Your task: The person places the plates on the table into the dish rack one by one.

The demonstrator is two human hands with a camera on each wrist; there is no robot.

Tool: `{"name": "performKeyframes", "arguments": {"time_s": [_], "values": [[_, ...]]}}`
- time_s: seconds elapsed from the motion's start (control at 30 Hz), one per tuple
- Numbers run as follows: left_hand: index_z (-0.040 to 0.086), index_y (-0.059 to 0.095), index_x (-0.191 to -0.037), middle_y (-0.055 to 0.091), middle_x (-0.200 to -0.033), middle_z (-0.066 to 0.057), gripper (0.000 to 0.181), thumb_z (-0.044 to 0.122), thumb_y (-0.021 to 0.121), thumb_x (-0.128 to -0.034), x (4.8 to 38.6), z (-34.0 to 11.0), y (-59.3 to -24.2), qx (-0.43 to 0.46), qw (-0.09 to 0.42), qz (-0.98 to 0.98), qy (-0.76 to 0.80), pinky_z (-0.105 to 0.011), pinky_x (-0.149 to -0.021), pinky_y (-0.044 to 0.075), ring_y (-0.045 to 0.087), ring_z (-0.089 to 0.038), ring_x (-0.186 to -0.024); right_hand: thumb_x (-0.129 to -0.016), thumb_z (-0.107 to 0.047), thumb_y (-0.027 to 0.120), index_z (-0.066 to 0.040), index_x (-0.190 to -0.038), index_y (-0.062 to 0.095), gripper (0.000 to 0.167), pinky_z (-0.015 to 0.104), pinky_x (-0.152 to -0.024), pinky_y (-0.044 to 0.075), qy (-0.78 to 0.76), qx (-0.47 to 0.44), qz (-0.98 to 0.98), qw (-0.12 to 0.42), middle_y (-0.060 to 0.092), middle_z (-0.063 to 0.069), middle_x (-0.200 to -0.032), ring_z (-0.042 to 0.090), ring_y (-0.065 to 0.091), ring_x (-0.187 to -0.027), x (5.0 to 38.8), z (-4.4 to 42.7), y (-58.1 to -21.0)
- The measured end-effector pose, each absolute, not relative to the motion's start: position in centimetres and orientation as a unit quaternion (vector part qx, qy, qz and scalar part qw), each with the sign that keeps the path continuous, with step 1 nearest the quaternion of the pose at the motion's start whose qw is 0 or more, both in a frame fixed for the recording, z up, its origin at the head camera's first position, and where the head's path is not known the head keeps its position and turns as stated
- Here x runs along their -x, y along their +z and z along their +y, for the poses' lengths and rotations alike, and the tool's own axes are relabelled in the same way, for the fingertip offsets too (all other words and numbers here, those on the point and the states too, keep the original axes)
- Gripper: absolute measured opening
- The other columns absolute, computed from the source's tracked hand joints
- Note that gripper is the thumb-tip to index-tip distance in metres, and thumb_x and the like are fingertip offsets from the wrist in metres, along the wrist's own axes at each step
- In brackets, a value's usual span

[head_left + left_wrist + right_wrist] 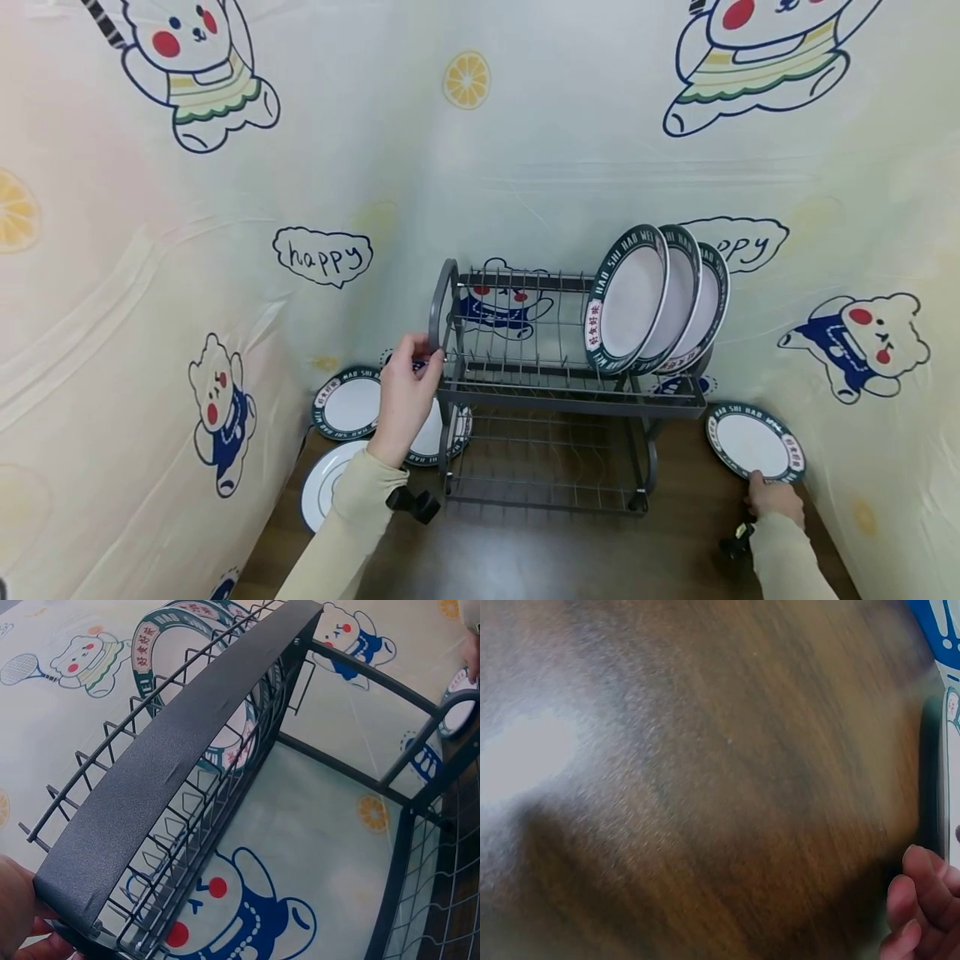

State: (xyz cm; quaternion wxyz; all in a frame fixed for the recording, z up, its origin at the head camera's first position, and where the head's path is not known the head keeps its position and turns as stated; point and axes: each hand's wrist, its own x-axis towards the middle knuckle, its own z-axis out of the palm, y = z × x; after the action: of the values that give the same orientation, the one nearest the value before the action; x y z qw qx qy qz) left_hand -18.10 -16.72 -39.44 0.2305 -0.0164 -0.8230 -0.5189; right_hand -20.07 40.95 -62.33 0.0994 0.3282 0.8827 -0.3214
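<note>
A two-tier dark grey dish rack (pixel 573 407) stands on a brown wooden table. My left hand (pixel 401 404) grips the upper left side of its frame; the left wrist view has those fingers at the lower left corner. Three white plates (pixel 632 300) with green lettered rims lean upright at the right end of the upper tier. To the right of the rack, my right hand (pixel 777 502) pinches the near rim of another green-rimmed plate (pixel 753 442). Only fingers (pixel 911 900) and a sliver of that plate appear at the right wrist view's edge.
Left of the rack lie two green-rimmed plates (pixel 351 404) and a plain white plate (pixel 318 483), partly covered by the left arm. A cartoon-printed cloth (pixel 360 167) hangs behind and along both sides. Bare wood (pixel 705 787) fills most of the right wrist view.
</note>
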Motion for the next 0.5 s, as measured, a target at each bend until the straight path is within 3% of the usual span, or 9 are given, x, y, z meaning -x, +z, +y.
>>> {"name": "performKeyframes", "arguments": {"time_s": [0.2,0.5], "values": [[0.0,0.062,-0.12,0.066,-0.112,-0.016,0.018,0.007,0.063,-0.103,18.0,-16.7,-39.5,0.017,0.233,-0.825,-0.514,-0.043,-0.093,0.061,0.067,-0.029,-0.106,-0.103,-0.037,0.032,-0.005,-0.064,0.071,0.063,0.046,-0.07,0.05,-0.325,-0.333,0.881,0.088,0.067,0.005,-0.06,0.033,0.065,-0.072,19.9,41.8,-63.5],[0.0,0.062,-0.119,0.066,-0.112,-0.017,0.017,0.007,0.063,-0.1026,18.2,-16.8,-39.5,0.014,0.235,-0.825,-0.513,-0.045,-0.093,0.061,0.068,-0.03,-0.105,-0.104,-0.041,0.036,-0.006,-0.063,0.068,0.063,0.028,-0.055,0.045,-0.413,-0.352,0.837,0.073,0.064,-0.004,-0.052,0.015,0.063,-0.053,20.6,42.8,-64.8]]}}
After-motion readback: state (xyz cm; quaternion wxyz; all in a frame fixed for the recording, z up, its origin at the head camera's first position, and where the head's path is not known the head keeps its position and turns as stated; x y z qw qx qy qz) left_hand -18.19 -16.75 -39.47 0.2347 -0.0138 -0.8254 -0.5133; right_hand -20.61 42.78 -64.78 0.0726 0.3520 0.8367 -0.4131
